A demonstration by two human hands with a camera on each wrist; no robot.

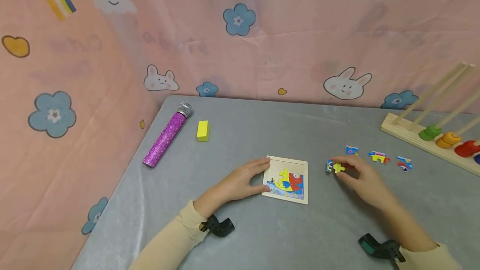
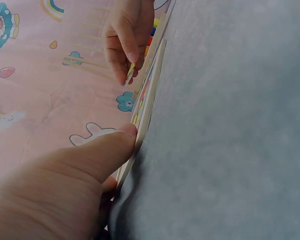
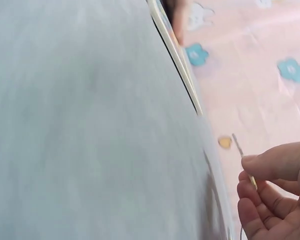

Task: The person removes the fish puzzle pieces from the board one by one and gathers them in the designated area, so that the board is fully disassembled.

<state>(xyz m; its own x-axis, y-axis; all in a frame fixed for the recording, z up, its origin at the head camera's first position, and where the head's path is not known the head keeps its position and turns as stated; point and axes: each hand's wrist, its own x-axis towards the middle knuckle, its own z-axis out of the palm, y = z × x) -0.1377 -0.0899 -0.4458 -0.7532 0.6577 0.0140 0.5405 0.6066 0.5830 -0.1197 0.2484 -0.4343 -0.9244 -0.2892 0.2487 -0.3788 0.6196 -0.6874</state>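
Lower centre: left hand [image 1: 240,182], thumb and fingers spread, touches puzzle board [image 1: 276,167]. Right of centre: right hand [image 1: 365,181] pinches puzzle piece [image 1: 336,167].

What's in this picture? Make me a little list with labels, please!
Left hand: rests on the left edge of a wooden puzzle tray
Right hand: pinches a blue-and-yellow jigsaw piece
Tray: partly filled
Loose pieces: three, near the right hand
Far left: purple glitter microphone, yellow block
Far right: wooden stacker with coloured rings
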